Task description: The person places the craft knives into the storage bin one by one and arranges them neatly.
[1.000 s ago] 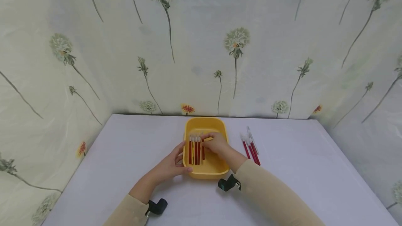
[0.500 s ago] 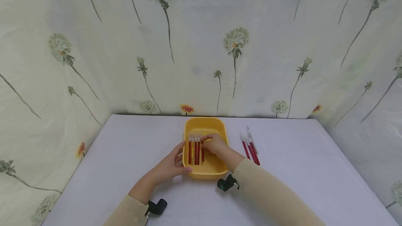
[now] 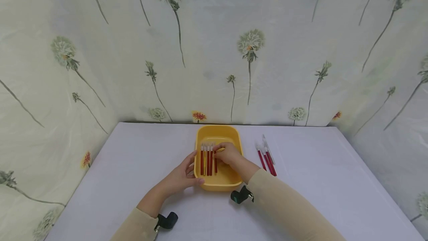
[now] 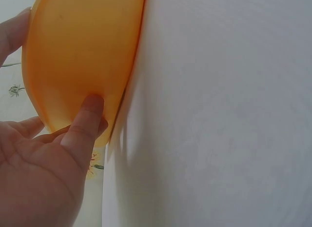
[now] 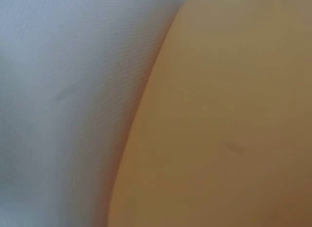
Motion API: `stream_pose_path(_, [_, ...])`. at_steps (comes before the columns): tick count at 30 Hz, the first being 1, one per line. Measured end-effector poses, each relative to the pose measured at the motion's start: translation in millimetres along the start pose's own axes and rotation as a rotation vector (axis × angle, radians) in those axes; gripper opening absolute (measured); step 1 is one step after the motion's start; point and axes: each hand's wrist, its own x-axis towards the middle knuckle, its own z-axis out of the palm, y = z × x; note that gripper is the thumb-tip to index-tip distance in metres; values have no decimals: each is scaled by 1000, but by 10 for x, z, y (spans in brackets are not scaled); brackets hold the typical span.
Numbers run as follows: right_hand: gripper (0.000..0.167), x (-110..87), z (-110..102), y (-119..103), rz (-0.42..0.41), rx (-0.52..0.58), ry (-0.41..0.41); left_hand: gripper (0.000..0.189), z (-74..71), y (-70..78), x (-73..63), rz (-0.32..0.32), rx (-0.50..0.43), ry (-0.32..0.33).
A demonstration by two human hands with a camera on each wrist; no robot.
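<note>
In the head view, a yellow tray (image 3: 220, 188) stands at the middle of the table. My left hand (image 3: 182, 176) holds its near left corner, thumb at the front rim and fingers along the left side. The left wrist view shows my left hand (image 4: 48, 163) with a fingertip pressed against the outer wall. Inside the tray, several slim pen-like sticks (image 3: 206, 163), red and yellow with whitish tips, lie side by side. My right hand (image 3: 229, 153) pinches another slim red stick (image 3: 216, 166) just right of that row. Its whitish tip is mostly behind the fingers.
Right of the tray lie several more slim sticks (image 3: 268, 158), most of them red, one pale. The table (image 3: 311, 181) is white and meets a curtain (image 3: 281, 84) with dandelion print at the back. Only blurred tray wall (image 5: 219, 114) and white cloth (image 5: 63, 114) fill the right wrist view.
The stick in my right hand has shifted slightly toward me and closer to the row, lying nearly level with it. My left hand and the tray stay in place.
</note>
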Motion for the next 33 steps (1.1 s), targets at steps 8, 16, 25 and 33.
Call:
stream_pose_path(8, [22,-16,9,-2,-27,6,7,103,-6,3,3,10,-21,-3])
stream_pose_path(16, [20,-33,8,-13,-28,-4,7,104,-4,-6,2,8,-4,-4])
stream_pose_path(25, [17,-22,-7,5,-58,4,16,105,-4,-13,11,11,-16,-9])
stream_pose_path(33, [15,-63,-81,-43,-141,-37,28,105,0,-20,13,13,-16,-5])
